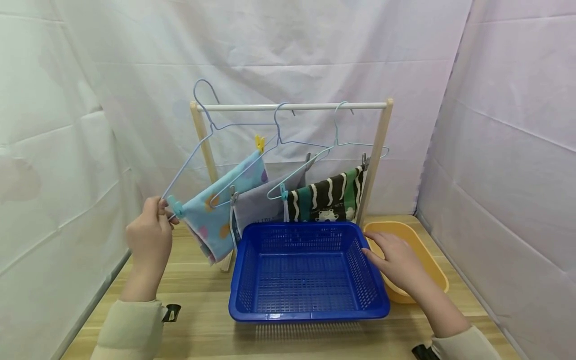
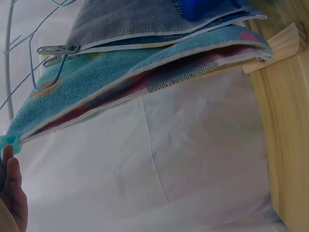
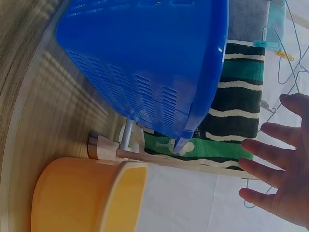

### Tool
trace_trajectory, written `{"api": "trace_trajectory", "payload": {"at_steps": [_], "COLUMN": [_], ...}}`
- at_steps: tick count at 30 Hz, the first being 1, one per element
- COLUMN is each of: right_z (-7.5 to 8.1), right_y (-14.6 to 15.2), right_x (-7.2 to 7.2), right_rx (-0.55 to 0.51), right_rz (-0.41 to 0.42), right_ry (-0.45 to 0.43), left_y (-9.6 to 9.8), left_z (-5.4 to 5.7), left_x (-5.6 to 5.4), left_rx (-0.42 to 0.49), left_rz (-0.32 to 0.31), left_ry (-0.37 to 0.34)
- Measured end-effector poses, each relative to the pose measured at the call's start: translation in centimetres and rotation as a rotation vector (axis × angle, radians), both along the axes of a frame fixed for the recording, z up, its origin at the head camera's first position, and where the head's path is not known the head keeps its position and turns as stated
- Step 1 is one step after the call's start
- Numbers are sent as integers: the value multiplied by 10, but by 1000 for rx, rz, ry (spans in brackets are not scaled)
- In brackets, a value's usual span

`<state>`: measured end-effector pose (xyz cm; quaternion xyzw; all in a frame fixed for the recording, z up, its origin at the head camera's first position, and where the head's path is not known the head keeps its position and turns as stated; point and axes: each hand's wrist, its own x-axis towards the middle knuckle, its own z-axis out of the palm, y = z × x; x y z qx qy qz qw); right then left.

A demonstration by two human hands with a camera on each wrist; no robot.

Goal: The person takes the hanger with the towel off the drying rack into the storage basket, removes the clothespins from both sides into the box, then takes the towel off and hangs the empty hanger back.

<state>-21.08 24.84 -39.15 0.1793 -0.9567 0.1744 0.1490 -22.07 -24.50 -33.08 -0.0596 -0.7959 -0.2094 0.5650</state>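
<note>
Evidently, the rack (image 1: 243, 107) has a blue basket (image 1: 306, 287) before it and a yellow basin (image 1: 429, 257) by its right leg, nothing visible inside either. Grey towel (image 1: 261, 202) mid-rack and striped towel (image 1: 324, 200) at its right look done; the light-blue towel (image 1: 220, 215), clipped at its left, seems left to settle. There the left hand (image 1: 150, 230) grips its hanger (image 1: 252, 124); the right hand (image 1: 396, 257), fingers loosely spread, holds nothing.

1. Table (image 1: 198, 300) was light wood, grain visible.
2. Yellow tub (image 1: 425, 250) stood on it, far right, rounded corners.
3. Grey towel (image 1: 256, 207) hung from the middle hanger (image 1: 278, 131), grey clips at both top corners.
4. Striped towel (image 1: 324, 202) had white wavy lines and a bear print; it hung from the mint hanger (image 1: 337, 137), one turquoise clip, one grey.
5. White cloth (image 1: 315, 50) covered back and both sides, creases showed.
</note>
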Motion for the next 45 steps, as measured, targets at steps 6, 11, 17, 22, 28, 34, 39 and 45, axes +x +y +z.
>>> {"api": "trace_trajectory", "payload": {"at_steps": [6,11,17,22,28,34,39,45], "right_z": [-2,-4,-6,-7,-9,-9,-8,-8], "right_y": [-1,-1,-1,-2,-2,-3,-4,-3], "right_x": [0,0,-1,-2,-1,0,1,1], "right_rx": [-4,-2,-4,6,7,8,12,12], "right_rz": [5,8,8,3,-3,-12,-11,-8], "right_ry": [18,26,24,22,27,14,14,5], "left_y": [-9,-14,-25,-34,-43,-52,-63,-74], "left_z": [-3,-2,-5,-9,-10,-11,-13,-13], "left_x": [6,13,18,23,27,31,33,36], "left_rx": [53,161,217,246,342,434,495,598], "left_rz": [4,-17,-46,-56,-95,-106,-102,-98], "left_ry": [-63,-138,-135,-110,-160,-208,-246,-304]}}
